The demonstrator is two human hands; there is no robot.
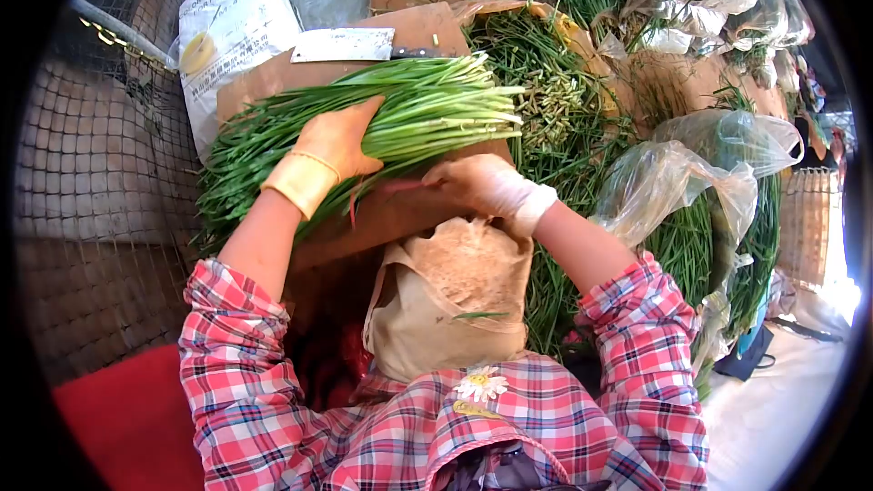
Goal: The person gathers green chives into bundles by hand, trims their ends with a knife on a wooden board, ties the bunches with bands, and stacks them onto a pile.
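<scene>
A thick bundle of green chives [427, 109] lies across a brown board [341, 241], its pale cut ends to the right. My left hand [332, 141], in an orange glove, is closed over the middle of the bundle with the thumb on the near side. My right hand [482, 184], also gloved, is just below the pale ends, its fingers pinched on a thin red strip [405, 185]. That strip runs left toward my left thumb, and part of it is out of sight. Behind the bundle rests a cleaver [341, 44] with a dark handle.
Loose chives and cut ends [550, 109] fill the area right of the board. Clear plastic bags [682, 177] stand farther right. A white printed sack [232, 23] is at the back left, beside wire mesh [100, 145]. A beige cloth [446, 318] covers my lap.
</scene>
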